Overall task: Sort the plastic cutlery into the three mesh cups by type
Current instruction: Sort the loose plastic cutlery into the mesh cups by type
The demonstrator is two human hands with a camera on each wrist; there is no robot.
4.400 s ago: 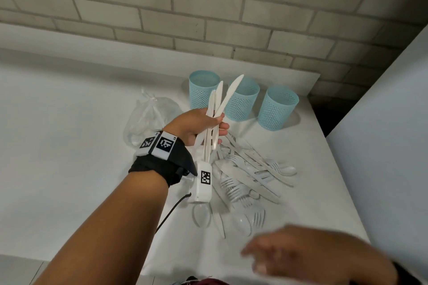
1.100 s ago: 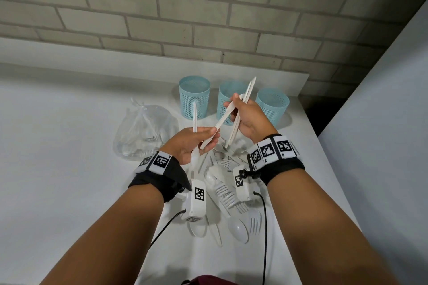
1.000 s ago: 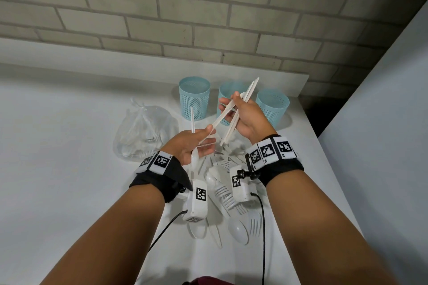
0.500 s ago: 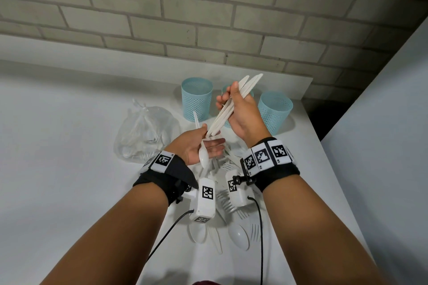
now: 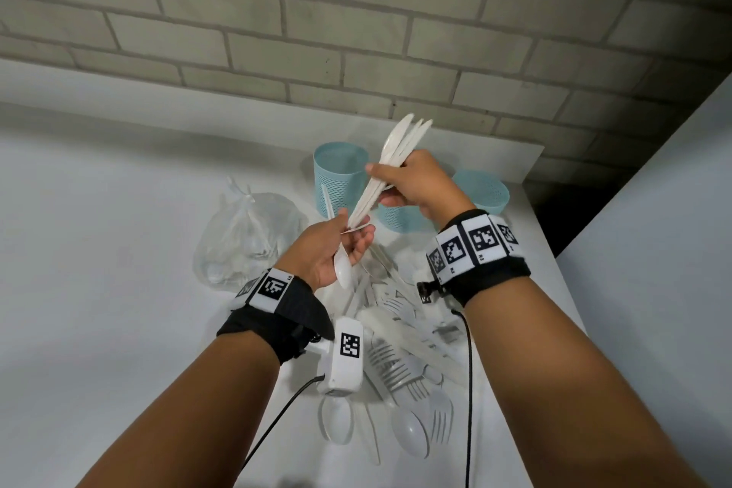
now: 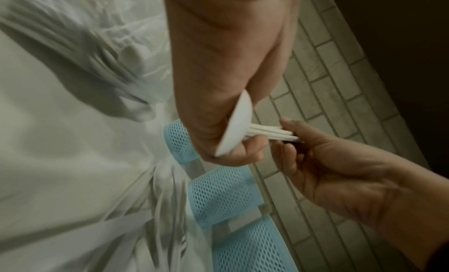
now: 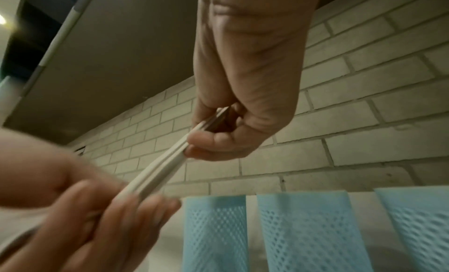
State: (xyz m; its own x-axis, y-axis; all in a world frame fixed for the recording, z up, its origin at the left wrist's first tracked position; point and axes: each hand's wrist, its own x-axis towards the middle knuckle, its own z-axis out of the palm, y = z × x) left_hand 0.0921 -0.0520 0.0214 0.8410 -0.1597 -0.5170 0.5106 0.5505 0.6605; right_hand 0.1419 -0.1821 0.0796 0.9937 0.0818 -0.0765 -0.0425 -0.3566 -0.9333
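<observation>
Camera setup: one head view, two wrist views.

Head camera looks forward and down from above both forearms at the right hand, left hand and brick wall. Left wrist camera sits close under its palm, facing along the fingers; right wrist camera likewise, angled upward. All three share the bundle of knives and mesh cups.

White cutlery, pale blue mesh cups (diamond-patterned), grey brick wall
</observation>
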